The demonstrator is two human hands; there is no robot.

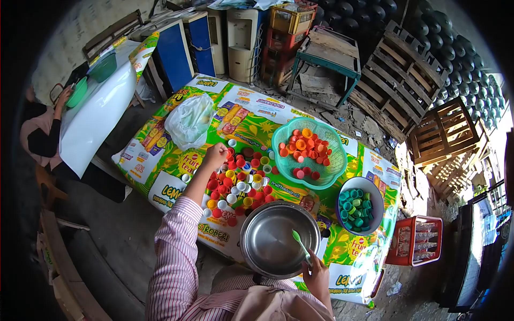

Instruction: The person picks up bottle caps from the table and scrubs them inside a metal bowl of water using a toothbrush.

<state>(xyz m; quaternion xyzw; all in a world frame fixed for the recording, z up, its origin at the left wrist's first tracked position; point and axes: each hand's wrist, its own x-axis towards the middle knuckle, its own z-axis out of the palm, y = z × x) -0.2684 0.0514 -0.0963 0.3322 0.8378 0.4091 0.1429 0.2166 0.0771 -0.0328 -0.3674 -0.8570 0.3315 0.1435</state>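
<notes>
Above the left edge of a pile of red, white and yellow bottle caps (235, 184), my left hand (216, 156) has its fingers drawn together. Whatever may be in them is hidden. A white cap (232, 143) lies just beyond the fingertips. My right hand (317, 274) grips the handle of a slim light-green utensil (300, 242) with a small oval head; whether it is a spoon or a brush I cannot tell. Its head is over a steel pot (251, 251) close to my body. Orange and red caps (305, 147) lie in a turquoise basket (278, 159).
A bowl (376, 200) of green caps stands on the right of the patterned tablecloth (342, 291). Beyond the pile is a white plastic bag (190, 122). Another person (45, 136) works at a table on the left. A red crate (415, 241) and wooden pallets (399, 80) are rightward.
</notes>
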